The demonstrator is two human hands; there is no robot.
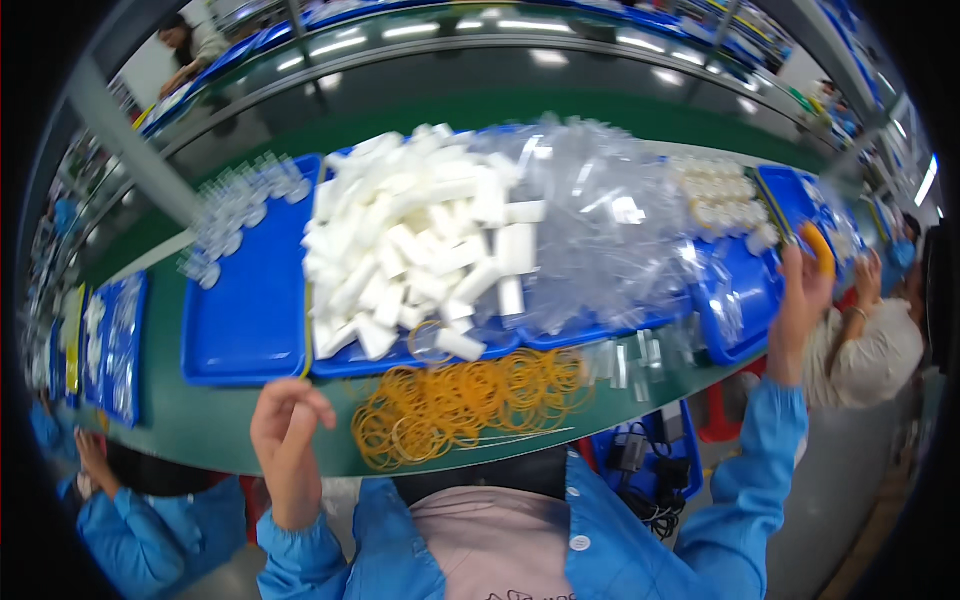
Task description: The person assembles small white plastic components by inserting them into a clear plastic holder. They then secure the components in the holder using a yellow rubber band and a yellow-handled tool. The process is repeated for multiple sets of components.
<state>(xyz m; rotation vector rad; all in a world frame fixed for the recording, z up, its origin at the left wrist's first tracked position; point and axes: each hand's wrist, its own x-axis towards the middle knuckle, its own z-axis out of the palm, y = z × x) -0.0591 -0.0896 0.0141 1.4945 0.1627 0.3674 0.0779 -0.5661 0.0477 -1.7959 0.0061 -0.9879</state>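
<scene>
My left hand [290, 435] is at the near table edge, by the corner of an empty-bottomed blue tray [245, 335]. Its fingers are loosely curled and apart; I see nothing held in them. To its right lies a heap of orange rubber bands [470, 400] on the green table. Raised at the right is my right hand [798, 310], beside a small blue tray [745, 335] with clear pieces. A curved orange thing [819, 250] sits in its fingers; its kind is unclear.
White foam-like cylinders [400, 240] fill a blue tray, with clear plastic bags [600, 220] to their right. Clear cup-like parts [250, 205] and whitish round parts [722, 195] stand beyond. Other people sit both sides, including a cream sleeve [870, 355]. Below hangs a blue bin [688, 415] with cables.
</scene>
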